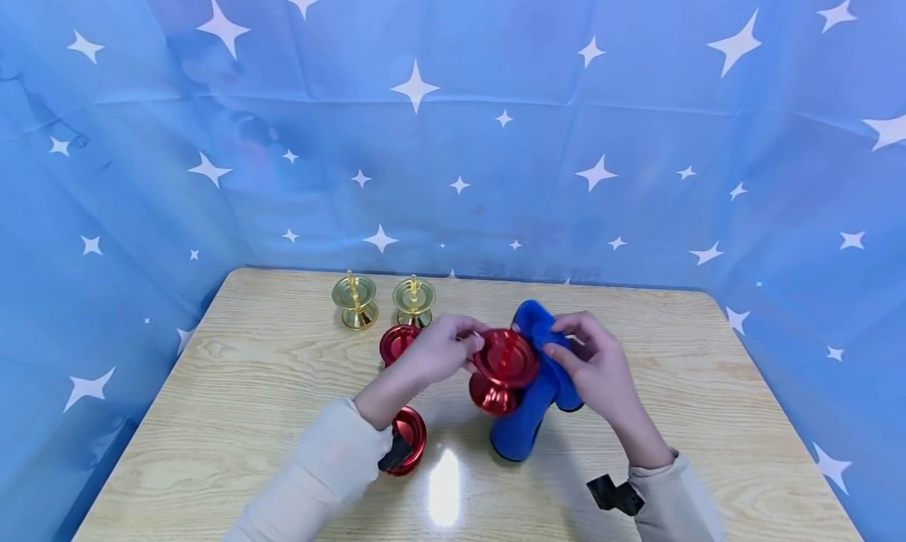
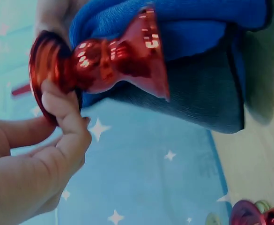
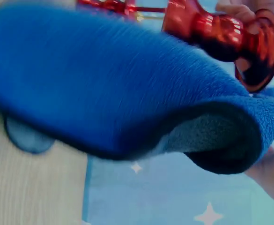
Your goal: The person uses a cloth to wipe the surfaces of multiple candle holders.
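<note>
Pinching the holder (image 1: 499,375) by its dish (image 1: 497,358) in your left grip (image 1: 444,348) and the cloth (image 1: 546,383) in your right grip (image 1: 598,361), use light pressure and avoid snagging the spike (image 2: 21,90).

Quick headcount: red stands (image 1: 501,365), 3 total, one near frame center, two left of it, partly covered. Gold stands (image 1: 356,294), 2, upper left of center. So 5 stands altogether. Blue cloth (image 1: 546,381), just 1, right of center. Hands: 2, left hand (image 1: 440,350) plus right hand (image 1: 593,363). Pale sleeves (image 1: 318,467), 2, bottom of frame. Bench (image 1: 233,385), 1. White stars (image 1: 415,87) up top, over twenty lol.
</note>
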A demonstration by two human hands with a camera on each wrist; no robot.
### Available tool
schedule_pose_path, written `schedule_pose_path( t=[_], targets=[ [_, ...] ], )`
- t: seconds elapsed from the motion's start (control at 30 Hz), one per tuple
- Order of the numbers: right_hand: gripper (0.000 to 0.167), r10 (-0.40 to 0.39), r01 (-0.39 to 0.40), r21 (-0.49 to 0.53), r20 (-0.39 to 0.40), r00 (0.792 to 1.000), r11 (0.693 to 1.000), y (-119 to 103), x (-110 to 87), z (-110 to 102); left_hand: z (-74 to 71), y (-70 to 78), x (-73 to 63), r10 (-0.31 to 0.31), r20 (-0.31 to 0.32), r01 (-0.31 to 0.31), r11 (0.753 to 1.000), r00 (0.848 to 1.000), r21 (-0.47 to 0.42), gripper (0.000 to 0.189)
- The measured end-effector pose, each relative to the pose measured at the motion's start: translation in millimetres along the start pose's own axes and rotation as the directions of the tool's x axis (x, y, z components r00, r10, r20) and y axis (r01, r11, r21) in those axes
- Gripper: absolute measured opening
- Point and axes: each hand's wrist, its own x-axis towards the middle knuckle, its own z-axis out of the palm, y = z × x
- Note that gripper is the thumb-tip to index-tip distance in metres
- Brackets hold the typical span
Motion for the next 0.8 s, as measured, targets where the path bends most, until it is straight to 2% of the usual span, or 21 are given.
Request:
schedule_pose_path(
  t=[0.07, 0.13, 0.2, 0.27, 0.37, 0.47, 0.57, 0.63, 0.73, 0.8],
  targets=[
    [0.020, 0.039, -0.038, 0.022, -0.061, 0.997, 0.999, -2.0, -1.0, -6.5, -6.7, 4.0, 0.0, -0.027, -0.070, 0.019, 0.994, 0.997, -0.110, 0.025],
    [0.021, 0.052, -0.049, 0.037, -0.082, 0.995, 0.998, -3.8, -3.2, -10.8, -13.0, 8.7, -0.3, -0.041, -0.134, 0.013, 0.979, 0.990, -0.203, 0.026],
    [0.021, 0.043, -0.040, 0.055, -0.054, 0.998, 0.998, -5.1, -6.0, -11.9, -16.9, 13.2, -0.3, -0.051, -0.181, 0.002, 0.966, 0.982, -0.260, 0.026],
    [0.021, 0.029, -0.028, 0.072, -0.008, 1.000, 0.997, -5.7, -8.8, -10.0, -17.9, 16.9, -0.4, -0.051, -0.198, -0.010, 0.956, 0.979, -0.292, 0.026],
    [0.021, 0.012, -0.016, 0.101, 0.043, 0.999, 0.995, -6.2, -11.1, -3.4, -15.1, 19.9, -0.3, -0.053, -0.177, -0.005, 0.950, 0.983, -0.313, 0.025],
    [0.021, 0.005, -0.011, 0.121, 0.052, 0.999, 0.993, -6.8, -12.2, 4.5, -10.1, 19.8, -0.3, -0.034, -0.153, -0.015, 0.951, 0.988, -0.308, 0.024],
    [0.021, 0.010, -0.015, 0.146, 0.033, 0.999, 0.989, -7.6, -13.4, 10.3, -7.2, 18.1, -0.7, 0.017, -0.139, -0.052, 0.966, 0.990, -0.252, 0.025],
    [0.021, 0.024, -0.025, 0.158, 0.007, 1.000, 0.987, -7.4, -14.1, 11.7, -7.9, 17.7, -1.6, 0.055, -0.119, -0.076, 0.981, 0.991, -0.180, 0.029],
    [0.019, 0.059, -0.053, 0.164, -0.031, 0.998, 0.985, -8.2, -13.6, 10.6, -11.3, 17.6, -4.0, 0.110, -0.027, -0.113, 0.988, 0.994, -0.105, 0.032],
    [0.018, 0.084, -0.075, 0.160, -0.052, 0.995, 0.984, -10.1, -12.5, 8.9, -12.3, 16.6, -4.3, 0.156, 0.022, -0.154, 0.985, 0.988, -0.081, 0.038]
  ],
)
